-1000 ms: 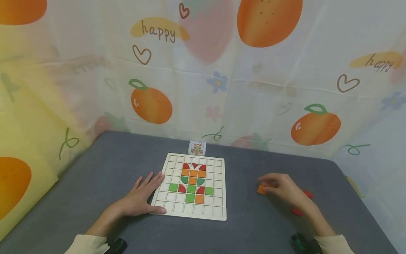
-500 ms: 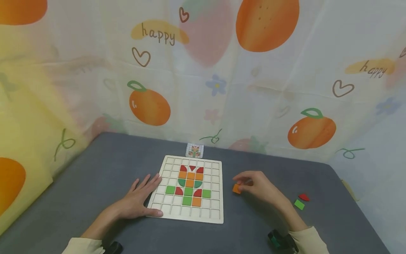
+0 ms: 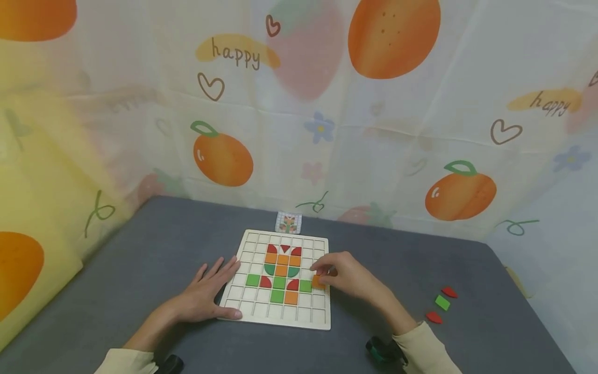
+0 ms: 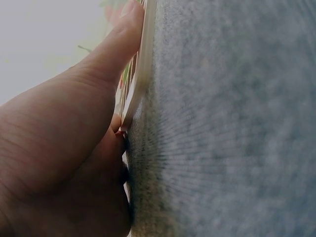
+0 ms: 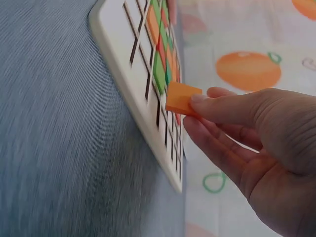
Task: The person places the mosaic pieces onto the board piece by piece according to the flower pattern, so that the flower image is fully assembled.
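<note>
A square orange tile [image 5: 180, 97] is pinched between the thumb and fingers of my right hand [image 3: 348, 275], over the right side of the white grid board [image 3: 261, 311]. In the head view it overlaps the cell just right of a green square tile [image 3: 306, 286]. My left hand [image 3: 202, 292] rests with spread, straight fingers along the board's left edge, its thumb [image 4: 116, 47] lying on the rim. Red, orange and green tiles form a flower-like pattern in the board's cells, including an orange tile [image 3: 290, 297] low in the pattern.
A small pattern card [image 3: 288, 222] lies just behind the board. To the right on the grey table [image 3: 374, 249] are a green square tile [image 3: 442, 303] and two red pieces, one farther back [image 3: 449, 292] and one nearer [image 3: 434, 317]. A fruit-printed cloth hangs behind.
My right hand has carried the orange tile leftward from the table to over the board's right side, uncovering the loose green and red pieces. The left hand stays at the board's edge.
</note>
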`<state>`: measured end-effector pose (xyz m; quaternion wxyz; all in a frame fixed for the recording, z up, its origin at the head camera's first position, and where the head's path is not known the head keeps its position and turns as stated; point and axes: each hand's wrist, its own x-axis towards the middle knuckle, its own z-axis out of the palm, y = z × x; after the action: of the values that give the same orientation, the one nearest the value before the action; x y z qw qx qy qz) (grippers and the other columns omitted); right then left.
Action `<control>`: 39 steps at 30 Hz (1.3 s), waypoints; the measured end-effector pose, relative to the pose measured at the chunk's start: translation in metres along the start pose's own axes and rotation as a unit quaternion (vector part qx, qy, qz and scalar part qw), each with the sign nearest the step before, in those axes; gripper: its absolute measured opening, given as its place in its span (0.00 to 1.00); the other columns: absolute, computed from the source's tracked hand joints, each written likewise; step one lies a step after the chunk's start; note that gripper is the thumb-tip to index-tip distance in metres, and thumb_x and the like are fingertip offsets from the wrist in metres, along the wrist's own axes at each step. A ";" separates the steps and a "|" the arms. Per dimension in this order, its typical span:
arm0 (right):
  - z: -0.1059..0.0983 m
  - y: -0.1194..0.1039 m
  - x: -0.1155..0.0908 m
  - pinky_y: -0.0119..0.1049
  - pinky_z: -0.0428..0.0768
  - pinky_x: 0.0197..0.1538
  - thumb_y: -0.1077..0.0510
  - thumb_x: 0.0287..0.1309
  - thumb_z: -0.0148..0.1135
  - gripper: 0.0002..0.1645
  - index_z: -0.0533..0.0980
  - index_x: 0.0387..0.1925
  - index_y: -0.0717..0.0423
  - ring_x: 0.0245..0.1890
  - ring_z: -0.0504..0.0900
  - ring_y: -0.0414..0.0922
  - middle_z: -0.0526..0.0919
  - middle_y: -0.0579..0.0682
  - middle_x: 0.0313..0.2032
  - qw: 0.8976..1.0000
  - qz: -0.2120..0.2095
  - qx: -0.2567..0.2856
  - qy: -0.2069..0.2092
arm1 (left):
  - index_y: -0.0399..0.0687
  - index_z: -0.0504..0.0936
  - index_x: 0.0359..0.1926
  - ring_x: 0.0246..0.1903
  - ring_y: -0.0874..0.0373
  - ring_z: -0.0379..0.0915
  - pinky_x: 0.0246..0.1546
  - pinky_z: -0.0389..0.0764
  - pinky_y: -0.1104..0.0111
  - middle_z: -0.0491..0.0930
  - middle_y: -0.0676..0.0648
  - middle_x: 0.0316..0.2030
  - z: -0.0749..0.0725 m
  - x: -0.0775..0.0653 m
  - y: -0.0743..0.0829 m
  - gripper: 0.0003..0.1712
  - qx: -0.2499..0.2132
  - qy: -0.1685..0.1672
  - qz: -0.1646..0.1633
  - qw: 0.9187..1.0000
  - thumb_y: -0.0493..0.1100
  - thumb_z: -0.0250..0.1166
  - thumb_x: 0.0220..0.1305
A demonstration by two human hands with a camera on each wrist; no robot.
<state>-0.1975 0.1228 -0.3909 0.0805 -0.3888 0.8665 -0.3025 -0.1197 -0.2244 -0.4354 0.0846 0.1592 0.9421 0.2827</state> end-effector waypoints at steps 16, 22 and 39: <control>0.038 -0.035 0.038 0.28 0.81 0.44 0.65 0.58 0.68 0.12 0.84 0.45 0.58 0.37 0.80 0.35 0.85 0.46 0.36 0.997 -0.054 0.053 -0.005 | 0.44 0.51 0.77 0.74 0.35 0.32 0.67 0.30 0.39 0.46 0.40 0.76 -0.001 0.002 0.001 0.67 0.001 -0.007 -0.016 1.000 0.71 0.72 0.46; 0.050 -0.045 0.048 0.26 0.80 0.44 0.64 0.58 0.69 0.11 0.84 0.43 0.57 0.36 0.79 0.32 0.86 0.43 0.36 0.996 -0.065 0.059 -0.014 | 0.44 0.51 0.77 0.74 0.35 0.32 0.67 0.30 0.39 0.46 0.40 0.76 0.000 0.002 0.001 0.66 0.005 -0.008 -0.013 1.000 0.71 0.71 0.46; 0.072 -0.055 0.058 0.23 0.78 0.41 0.65 0.58 0.68 0.10 0.85 0.42 0.56 0.35 0.79 0.29 0.86 0.42 0.35 0.999 -0.039 0.028 -0.024 | 0.42 0.51 0.77 0.74 0.34 0.32 0.67 0.30 0.39 0.46 0.38 0.76 -0.001 0.000 0.003 0.66 -0.009 -0.002 0.002 1.000 0.70 0.71 0.47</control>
<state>-0.1764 0.0194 -0.4109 0.1003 -0.4271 0.8395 -0.3206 -0.1192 -0.2231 -0.4327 0.0879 0.1607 0.9390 0.2912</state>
